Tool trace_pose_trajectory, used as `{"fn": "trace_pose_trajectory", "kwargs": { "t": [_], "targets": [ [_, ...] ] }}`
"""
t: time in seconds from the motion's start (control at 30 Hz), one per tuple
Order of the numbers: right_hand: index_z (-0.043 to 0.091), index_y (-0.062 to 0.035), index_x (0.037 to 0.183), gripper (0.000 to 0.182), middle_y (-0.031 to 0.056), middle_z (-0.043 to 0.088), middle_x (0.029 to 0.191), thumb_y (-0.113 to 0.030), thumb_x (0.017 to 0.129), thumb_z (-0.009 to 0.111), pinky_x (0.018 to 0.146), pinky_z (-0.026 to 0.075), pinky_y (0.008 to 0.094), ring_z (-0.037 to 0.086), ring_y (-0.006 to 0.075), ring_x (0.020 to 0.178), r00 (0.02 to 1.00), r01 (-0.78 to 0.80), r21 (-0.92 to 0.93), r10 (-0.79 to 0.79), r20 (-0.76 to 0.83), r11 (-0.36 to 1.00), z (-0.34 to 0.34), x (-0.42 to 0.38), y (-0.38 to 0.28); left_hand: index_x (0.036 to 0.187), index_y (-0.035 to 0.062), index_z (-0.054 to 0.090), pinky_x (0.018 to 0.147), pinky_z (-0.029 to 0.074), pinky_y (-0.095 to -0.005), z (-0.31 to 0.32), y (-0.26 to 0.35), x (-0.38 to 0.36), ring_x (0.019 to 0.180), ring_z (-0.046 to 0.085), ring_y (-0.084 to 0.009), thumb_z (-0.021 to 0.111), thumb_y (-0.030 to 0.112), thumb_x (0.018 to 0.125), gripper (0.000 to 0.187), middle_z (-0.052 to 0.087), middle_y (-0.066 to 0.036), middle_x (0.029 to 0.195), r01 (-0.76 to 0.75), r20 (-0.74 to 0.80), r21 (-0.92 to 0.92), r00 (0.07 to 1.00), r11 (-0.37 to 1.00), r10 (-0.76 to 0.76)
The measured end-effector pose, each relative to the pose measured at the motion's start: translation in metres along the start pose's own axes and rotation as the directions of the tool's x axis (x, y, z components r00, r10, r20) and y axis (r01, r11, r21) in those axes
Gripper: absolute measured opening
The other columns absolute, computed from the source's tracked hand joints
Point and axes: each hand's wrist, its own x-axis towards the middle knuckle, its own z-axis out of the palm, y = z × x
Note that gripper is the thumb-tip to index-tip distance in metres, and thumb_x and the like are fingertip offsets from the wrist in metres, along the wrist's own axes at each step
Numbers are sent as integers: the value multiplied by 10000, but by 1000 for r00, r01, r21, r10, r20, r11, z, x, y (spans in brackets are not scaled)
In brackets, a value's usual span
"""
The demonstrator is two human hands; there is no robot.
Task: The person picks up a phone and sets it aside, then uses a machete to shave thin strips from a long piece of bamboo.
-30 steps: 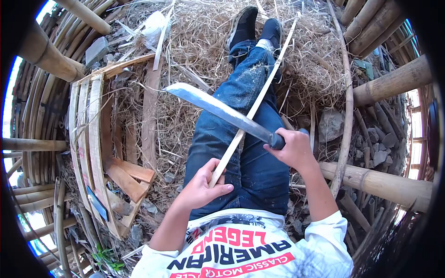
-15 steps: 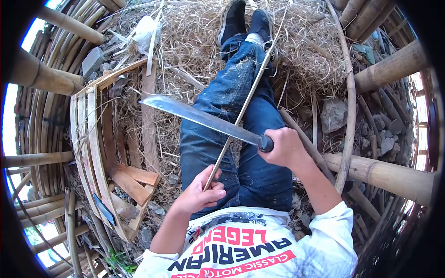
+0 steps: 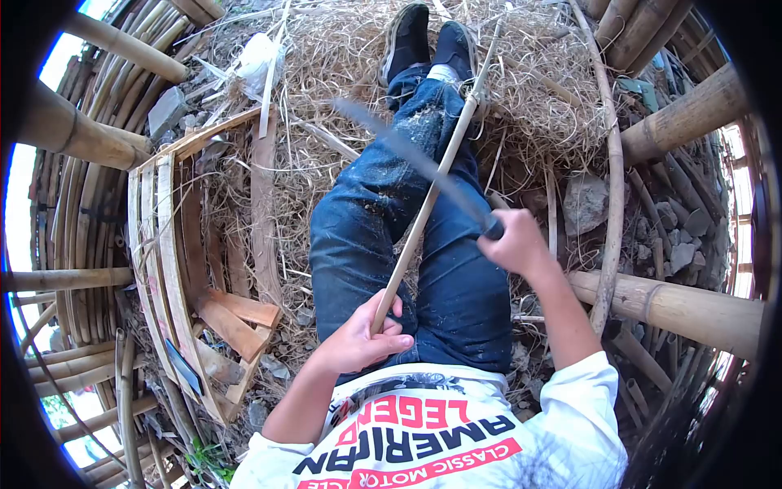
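My left hand (image 3: 368, 334) is closed around the near end of a long, pale bamboo strip (image 3: 420, 222). The strip runs up between my legs, over the jeans (image 3: 358, 220), toward my shoes (image 3: 454, 50). In my right hand (image 3: 519, 243) is the dark handle of a machete (image 3: 419, 159). Its long blade is smeared by motion and points up and left, crossing over the strip in this view. Fine pale dust and shavings lie on the jeans.
At left a wooden slatted crate (image 3: 167, 236) lies with a phone (image 3: 184, 367) on its slats. Thick bamboo poles (image 3: 668, 314) stick in from both sides. Heaped shavings (image 3: 538, 114) surround my feet, and rocks (image 3: 586, 204) lie at right. A white plastic bag (image 3: 259, 61) sits upper left.
The machete has moved away from me along the strip, up and slightly right, its blade tilting more steeply. The strip has turned, showing a wider face, and my left hand has shifted slightly right.
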Motion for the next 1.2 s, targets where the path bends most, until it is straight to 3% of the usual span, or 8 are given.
{"fn": "trace_pose_trajectory", "kwargs": {
  "t": [0.1, 0.17, 0.27, 0.5, 0.57, 0.7, 1.2],
  "targets": [
    [676, -68, 724, 203, 192, 654, 698, -262, 670, 705, 694, 537, 454, 658, 377, 715, 980, 176, -19, -174, 92, 984, 13, -18, -15, 1071, 96, 366, 455, 251, -196, 4, -3, -1, 508, 328, -6, 690, 98, 886, 373, 354, 89, 598, 5, -60, 83, 998, 997, 0],
    [665, -79, 692, 194, 176, 652, 681, -267, 660, 704, 690, 539, 455, 657, 370, 704, 979, 176, -32, -171, 114, 984, 12, -17, -19, 1047, 89, 393, 484, 240, -196, 7, -7, -3, 538, 301, -8, 699, 118, 885, 348, 326, 96, 609, 2, -171, 259, 984, 966, 44],
    [677, -93, 675, 184, 163, 658, 680, -273, 652, 705, 690, 548, 430, 661, 361, 700, 965, 215, -104, -195, 173, 971, 3, -5, -17, 1024, 75, 414, 490, 226, -201, 9, -11, -5, 548, 278, -13, 702, 119, 880, 325, 300, 98, 621, -28, -221, 395, 967, 918, 124],
    [705, -90, 719, 211, 167, 666, 697, -283, 635, 718, 729, 549, 421, 671, 348, 738, 957, 215, -139, -180, 227, 967, -8, 9, -19, 1099, 66, 433, 490, 208, -202, 16, 4, -6, 549, 249, -14, 663, 62, 884, 315, 280, 101, 635, 23, -274, 502, 953, 865, 133],
    [706, -88, 721, 214, 171, 670, 715, -281, 630, 721, 739, 549, 419, 674, 345, 752, 969, 153, -223, -101, 227, 963, -13, 12, -21, 1128, 50, 434, 496, 210, -213, 16, 4, -8, 554, 248, -23, 644, 37, 885, 321, 271, 94, 638, 14, -267, 528, 952, 849, 150],
    [710, -87, 727, 218, 168, 675, 725, -282, 631, 718, 745, 550, 420, 675, 347, 757, 965, 212, -249, -162, 208, 945, -11, 16, -5, 1135, 38, 431, 502, 216, -225, 24, 6, -11, 558, 249, -33, 620, 14, 889, 311, 265, 86, 636, 38, -289, 572, 944, 819, 158],
    [727, -88, 781, 287, 172, 689, 785, -324, 618, 733, 763, 555, 416, 683, 338, 795, 970, 176, -319, -108, 219, 931, -26, 20, -12, 1147, 31, 434, 515, 229, -229, 24, 15, -15, 573, 259, -46, 610, -12, 881, 321, 267, 69, 640, 47, -282, 638, 943, 768, 176]
  ]
}}
